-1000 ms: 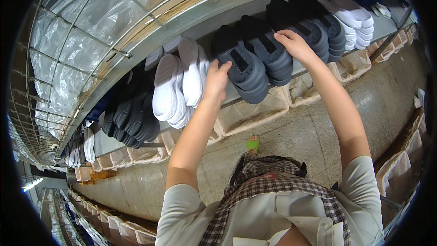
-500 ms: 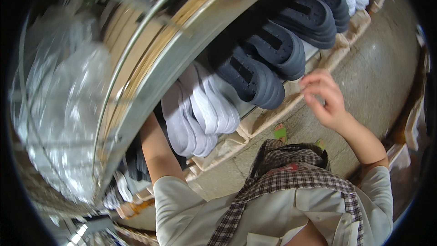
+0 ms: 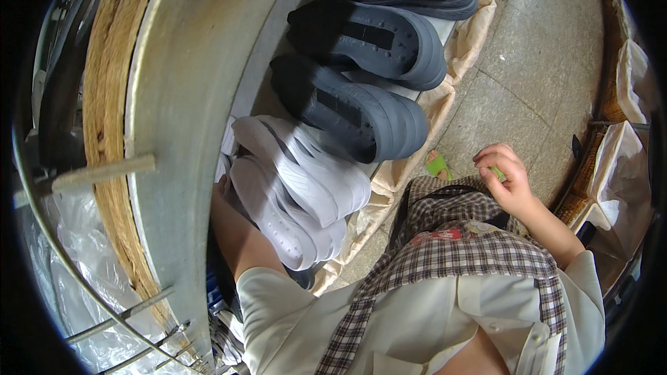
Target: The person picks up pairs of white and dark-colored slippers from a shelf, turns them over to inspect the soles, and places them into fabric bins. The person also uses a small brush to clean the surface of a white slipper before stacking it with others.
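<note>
My left hand (image 3: 221, 186) reaches under the upper shelf, at the back end of stacked white shoe soles (image 3: 285, 205). Its fingers are hidden by the shelf edge and the soles, so its grip cannot be made out. Beside the white stacks lie dark grey shoe soles (image 3: 399, 118), nested in several piles along the lower shelf. Away from the shelf, my right hand (image 3: 506, 177) hangs in front of my apron. Its fingers are loosely bent, the thumb stands apart, and nothing is in it.
The upper shelf's metal edge (image 3: 191, 62) and wooden board (image 3: 111, 90) run close over my left arm. Cloth-lined baskets (image 3: 434, 114) line the lower shelf's front; more lined baskets (image 3: 615, 160) stand across the tiled aisle (image 3: 528, 48). Clear plastic bags (image 3: 90, 236) lie at left.
The view has shifted, bringing the shelf edge and white soles nearer. My right hand has drawn back from the dark soles toward my body. My left arm still reaches in beside the white stacks.
</note>
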Demonstrator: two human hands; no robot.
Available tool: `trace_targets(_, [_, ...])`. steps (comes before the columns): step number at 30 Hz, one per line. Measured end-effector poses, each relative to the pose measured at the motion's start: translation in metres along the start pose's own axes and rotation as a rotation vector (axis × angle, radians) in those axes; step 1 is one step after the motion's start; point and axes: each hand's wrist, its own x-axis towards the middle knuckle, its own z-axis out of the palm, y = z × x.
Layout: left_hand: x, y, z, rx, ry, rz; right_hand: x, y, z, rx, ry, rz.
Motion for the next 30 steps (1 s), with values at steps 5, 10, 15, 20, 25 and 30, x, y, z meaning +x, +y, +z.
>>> trace_targets(5, [0.028, 0.009, -0.023, -0.156, -0.010, -0.034, -0.002, 0.002, 0.013, -0.006, -0.062, -0.048])
trace_targets(10, [0.010, 0.009, 0.011, 0.233, -0.303, 0.285, -0.001, 0.005, 0.021, -0.009, -0.073, -0.040])
trace_targets(15, [-0.036, -0.006, 0.081, 1.379, -0.409, 0.865, -0.006, 0.005, 0.025, 0.005, -0.081, -0.012])
trace_targets(20, [-0.047, -0.016, 0.111, 1.379, -0.113, 1.039, -0.021, 0.003, 0.022, -0.044, 0.003, 0.047])
trace_targets(25, [-0.044, 0.029, 0.106, 0.650, -0.438, 0.803, -0.046, -0.001, 0.020, -0.089, 0.002, 0.048])
trace_targets(30, [-0.098, 0.078, 0.122, -0.660, -0.708, 0.090, -0.077, -0.009, 0.011, -0.142, -0.068, -0.068])
